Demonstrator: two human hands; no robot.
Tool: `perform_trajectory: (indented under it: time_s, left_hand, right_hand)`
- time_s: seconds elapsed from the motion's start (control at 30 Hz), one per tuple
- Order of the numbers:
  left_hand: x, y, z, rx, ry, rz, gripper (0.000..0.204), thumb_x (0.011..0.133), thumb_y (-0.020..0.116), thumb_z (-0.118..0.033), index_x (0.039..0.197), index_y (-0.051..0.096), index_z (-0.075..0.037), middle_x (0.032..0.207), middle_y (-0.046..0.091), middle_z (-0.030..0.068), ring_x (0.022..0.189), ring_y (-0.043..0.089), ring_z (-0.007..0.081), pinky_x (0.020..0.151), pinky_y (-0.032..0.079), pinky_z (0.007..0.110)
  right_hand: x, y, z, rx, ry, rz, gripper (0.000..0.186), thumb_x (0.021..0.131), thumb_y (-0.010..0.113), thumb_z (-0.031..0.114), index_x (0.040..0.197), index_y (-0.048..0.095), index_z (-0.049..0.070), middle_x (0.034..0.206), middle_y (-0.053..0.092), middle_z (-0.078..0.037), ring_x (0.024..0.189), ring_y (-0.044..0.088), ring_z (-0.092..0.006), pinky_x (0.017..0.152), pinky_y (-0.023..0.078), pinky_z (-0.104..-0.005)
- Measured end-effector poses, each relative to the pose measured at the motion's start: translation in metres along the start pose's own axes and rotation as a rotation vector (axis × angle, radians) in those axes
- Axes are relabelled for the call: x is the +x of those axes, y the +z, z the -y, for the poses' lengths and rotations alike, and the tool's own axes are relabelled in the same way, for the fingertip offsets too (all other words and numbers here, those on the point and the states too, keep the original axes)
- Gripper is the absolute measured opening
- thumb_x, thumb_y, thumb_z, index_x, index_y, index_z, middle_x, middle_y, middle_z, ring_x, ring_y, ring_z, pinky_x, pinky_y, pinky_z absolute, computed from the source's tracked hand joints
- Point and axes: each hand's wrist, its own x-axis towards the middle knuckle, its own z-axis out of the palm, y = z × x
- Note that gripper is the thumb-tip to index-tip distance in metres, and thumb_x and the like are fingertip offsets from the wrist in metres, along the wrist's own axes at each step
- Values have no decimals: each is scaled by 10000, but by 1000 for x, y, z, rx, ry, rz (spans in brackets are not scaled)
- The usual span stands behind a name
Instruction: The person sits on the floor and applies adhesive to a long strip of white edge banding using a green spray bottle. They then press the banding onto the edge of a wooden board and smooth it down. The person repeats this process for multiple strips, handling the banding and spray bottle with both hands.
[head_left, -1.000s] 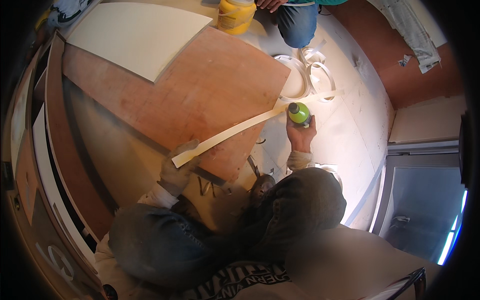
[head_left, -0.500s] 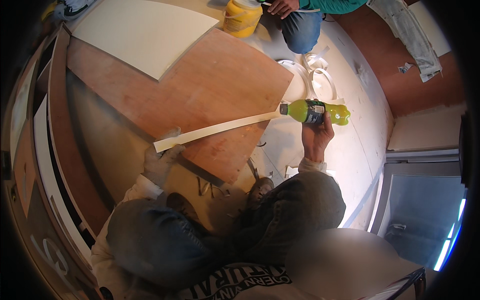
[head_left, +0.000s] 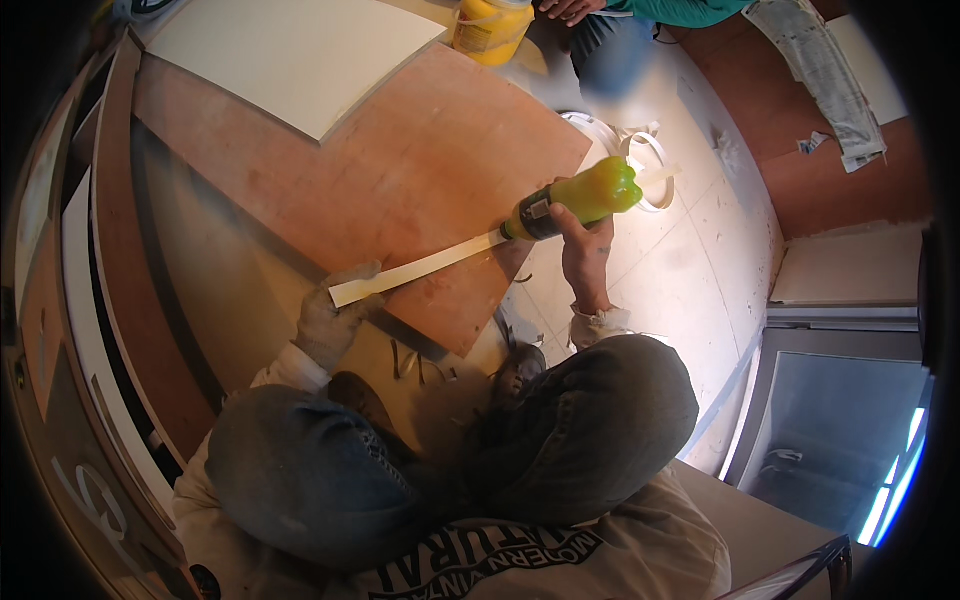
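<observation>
Head view — a green-yellow bottle (head_left: 580, 200) is gripped by the right hand (head_left: 585, 255) at frame centre, nozzle on a pale strip (head_left: 420, 268); the strip's lower-left end is pinned to the plywood board (head_left: 400, 170) by the gloved left hand (head_left: 330, 320).

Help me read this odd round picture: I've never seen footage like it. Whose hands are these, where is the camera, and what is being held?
The camera sits on a person's head and looks down through a fisheye lens, so straight edges bend near the rim. The dark shapes at the bottom are that person's own knees and clothing. Their left hand, in a pale work glove, presses down one end of a long cream strip lying across a reddish-brown board. Their bare right hand has its grip on a green squeeze bottle, tilted with its dark nozzle end at the strip. A white panel rests on the board's far side. At the top is a yellow tub, next to another person's hand. Coils of strip lie on the pale floor.
</observation>
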Motion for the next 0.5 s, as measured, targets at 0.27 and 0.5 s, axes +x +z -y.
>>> perform_trajectory:
  time_s: [0.27, 0.5]
  left_hand:
    - [-1, 1, -6, 52, -42, 25, 353, 840, 709, -31, 1170, 595, 20, 1198, 630, 113, 1083, 603, 170, 923, 497, 281]
    - [1, 1, 0, 84, 16, 25, 352, 841, 708, -37, 1174, 602, 4, 1216, 626, 116, 1101, 597, 167, 953, 478, 285]
  right_hand:
    - [5, 8, 15, -342, 5, 123, 468, 799, 728, 69, 1193, 485, 2, 1085, 602, -100, 975, 594, -204, 856, 487, -325]
    - [10, -1, 19, -329, -38, 29, 426, 799, 696, 42, 1184, 517, -3, 1085, 619, -100, 982, 611, -204, 885, 487, -329]
